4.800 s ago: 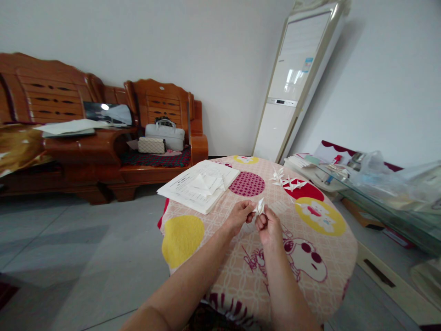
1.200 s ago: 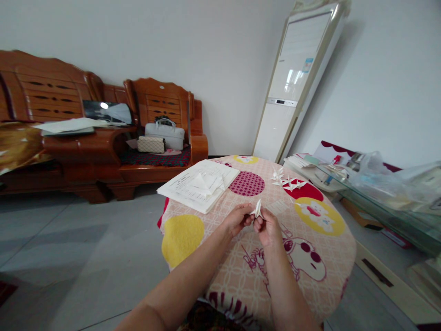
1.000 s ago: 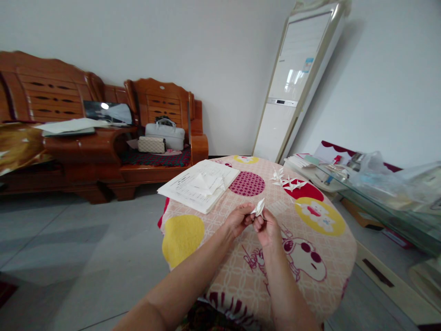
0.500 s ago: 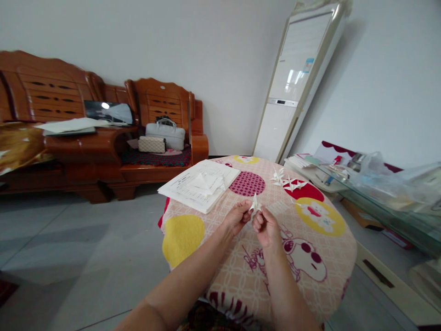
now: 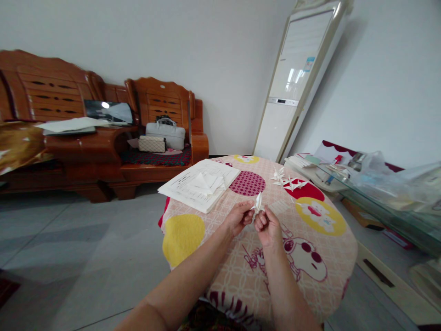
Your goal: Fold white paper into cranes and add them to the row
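**My fingers (image 5: 248,205) pinch a small, white, sharp-pointed folded-paper figure (image 5: 258,203) from both sides**

The fingertips of my left hand (image 5: 238,219) are closed on the figure's left edge, thumb and finger pressed together. My right hand (image 5: 268,227) has the other edge in a similar pinch, its remaining fingers curled into the palm. The figure sits between the two hands, one narrow tip pointing up, over the middle of the table; I cannot make out every fold, and my fingers cover its lower part.

Beneath lies a pink cloth with a white lattice pattern (image 5: 237,271), spread over the round table and printed with coloured circles and a cartoon figure in sunglasses. Beyond my right hand, near the far right edge, a cluster of white, spiky folded-paper figures (image 5: 295,185) lies partly over a red circle. Beyond my left hand is a thick stack of white printed sheets (image 5: 177,183), with smaller pieces of folded white paper (image 5: 207,184) on top.

Farther right, a crumpled clear plastic bag (image 5: 372,170) rests on a glass-topped stand (image 5: 389,207). Behind the table stands a tall white floor unit with a small dark display (image 5: 275,124). At the far left, a reddish-brown carved wooden chair (image 5: 165,99) bears a pale grey handbag (image 5: 167,135) and a beige patterned purse (image 5: 152,145).
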Action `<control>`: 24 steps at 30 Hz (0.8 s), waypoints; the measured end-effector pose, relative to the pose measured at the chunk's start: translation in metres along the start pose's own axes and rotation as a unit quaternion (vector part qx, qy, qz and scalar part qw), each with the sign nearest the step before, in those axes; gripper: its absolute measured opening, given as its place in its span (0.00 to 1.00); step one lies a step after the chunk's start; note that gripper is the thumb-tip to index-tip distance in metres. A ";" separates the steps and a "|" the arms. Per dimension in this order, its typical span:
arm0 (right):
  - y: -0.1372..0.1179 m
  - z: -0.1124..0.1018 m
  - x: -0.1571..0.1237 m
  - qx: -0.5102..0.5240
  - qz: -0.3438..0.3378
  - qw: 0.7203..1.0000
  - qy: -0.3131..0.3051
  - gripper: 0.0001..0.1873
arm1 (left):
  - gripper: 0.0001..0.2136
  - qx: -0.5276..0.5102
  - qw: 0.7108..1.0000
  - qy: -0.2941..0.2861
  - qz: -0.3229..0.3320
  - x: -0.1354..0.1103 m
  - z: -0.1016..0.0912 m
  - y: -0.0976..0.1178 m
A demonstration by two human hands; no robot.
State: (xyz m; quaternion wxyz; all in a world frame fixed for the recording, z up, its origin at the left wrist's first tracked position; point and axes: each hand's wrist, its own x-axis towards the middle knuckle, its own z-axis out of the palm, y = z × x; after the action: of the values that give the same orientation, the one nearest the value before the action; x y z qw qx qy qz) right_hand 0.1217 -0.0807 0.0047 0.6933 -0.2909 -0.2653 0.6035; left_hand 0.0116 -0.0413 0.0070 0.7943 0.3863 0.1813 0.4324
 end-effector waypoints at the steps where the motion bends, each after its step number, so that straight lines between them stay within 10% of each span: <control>1: 0.000 0.000 0.000 0.005 0.002 1.000 0.003 0.21 | 0.18 0.007 1.000 0.000 0.000 0.000 0.001 0.001; 24: 0.004 -0.001 0.001 -0.028 -0.014 0.999 0.042 0.21 | 0.17 0.057 0.998 -0.026 -0.003 -0.003 0.004 0.004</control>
State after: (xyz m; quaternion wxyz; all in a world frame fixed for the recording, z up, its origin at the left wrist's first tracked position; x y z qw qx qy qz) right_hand 0.1196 -0.0795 0.0007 0.7040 -0.3319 -0.2569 0.5730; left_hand 0.0102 -0.0441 0.0127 0.7768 0.4415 0.1859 0.4088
